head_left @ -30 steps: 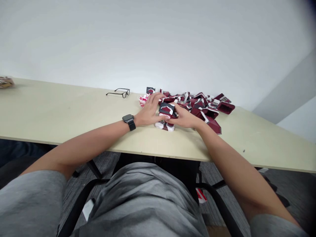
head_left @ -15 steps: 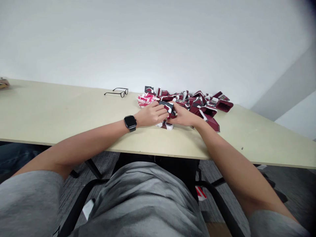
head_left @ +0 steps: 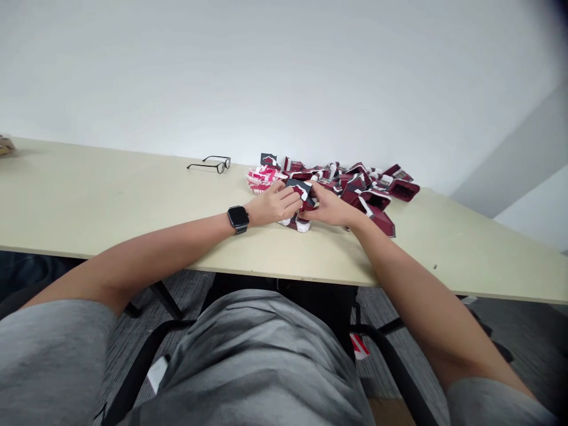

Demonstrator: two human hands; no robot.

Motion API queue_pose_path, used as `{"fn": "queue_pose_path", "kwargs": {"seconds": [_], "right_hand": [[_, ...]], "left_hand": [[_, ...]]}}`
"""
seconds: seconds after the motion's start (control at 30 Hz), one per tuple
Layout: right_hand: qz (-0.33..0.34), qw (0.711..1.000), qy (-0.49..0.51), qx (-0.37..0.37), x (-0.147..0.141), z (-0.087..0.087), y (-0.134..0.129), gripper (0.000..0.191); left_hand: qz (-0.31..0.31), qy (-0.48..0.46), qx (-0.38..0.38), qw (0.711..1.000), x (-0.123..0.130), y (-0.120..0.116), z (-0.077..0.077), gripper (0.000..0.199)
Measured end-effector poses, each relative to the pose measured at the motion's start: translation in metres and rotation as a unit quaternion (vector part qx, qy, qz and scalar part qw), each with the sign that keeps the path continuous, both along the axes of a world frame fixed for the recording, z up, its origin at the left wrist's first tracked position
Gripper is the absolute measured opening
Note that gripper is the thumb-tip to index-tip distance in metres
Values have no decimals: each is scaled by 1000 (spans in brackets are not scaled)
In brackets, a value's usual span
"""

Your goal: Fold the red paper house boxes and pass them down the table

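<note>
Between my hands, near the middle of the table, is a dark red and black cardboard box (head_left: 302, 188) with ragged white patches. My left hand (head_left: 276, 205), with a black watch on its wrist, has its fingers curled closed on the box's left side. From the right, my right hand (head_left: 329, 205) grips the box between thumb and fingers. Partly hidden under the hands, a maroon and white piece (head_left: 300, 224) shows below the box. A crumpled red-and-white wrapper (head_left: 262, 178) lies just beyond my left hand.
Several opened maroon boxes (head_left: 376, 201) with white torn edges are heaped right of and behind my hands. Black-framed glasses (head_left: 217, 165) rest on the table (head_left: 110, 195), left of the heap. A small brown object (head_left: 6, 146) sits at the far left, and a wall stands behind.
My left hand and wrist have shifted slightly right and up against the box. The right hand stays almost still, and both hands keep hold.
</note>
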State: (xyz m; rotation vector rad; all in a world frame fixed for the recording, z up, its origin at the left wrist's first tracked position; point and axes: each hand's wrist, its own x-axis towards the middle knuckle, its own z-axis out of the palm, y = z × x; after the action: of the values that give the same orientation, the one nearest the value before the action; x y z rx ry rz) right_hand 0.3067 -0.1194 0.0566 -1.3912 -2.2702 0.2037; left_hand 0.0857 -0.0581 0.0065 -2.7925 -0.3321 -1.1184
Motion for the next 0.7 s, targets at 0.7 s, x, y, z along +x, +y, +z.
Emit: {"fn": "queue_pose_path", "kwargs": {"seconds": [0.7], "right_hand": [[-66, 997, 9, -37, -12, 5, -11, 75]], "left_hand": [[203, 26, 25, 978, -19, 10, 5, 79]]}}
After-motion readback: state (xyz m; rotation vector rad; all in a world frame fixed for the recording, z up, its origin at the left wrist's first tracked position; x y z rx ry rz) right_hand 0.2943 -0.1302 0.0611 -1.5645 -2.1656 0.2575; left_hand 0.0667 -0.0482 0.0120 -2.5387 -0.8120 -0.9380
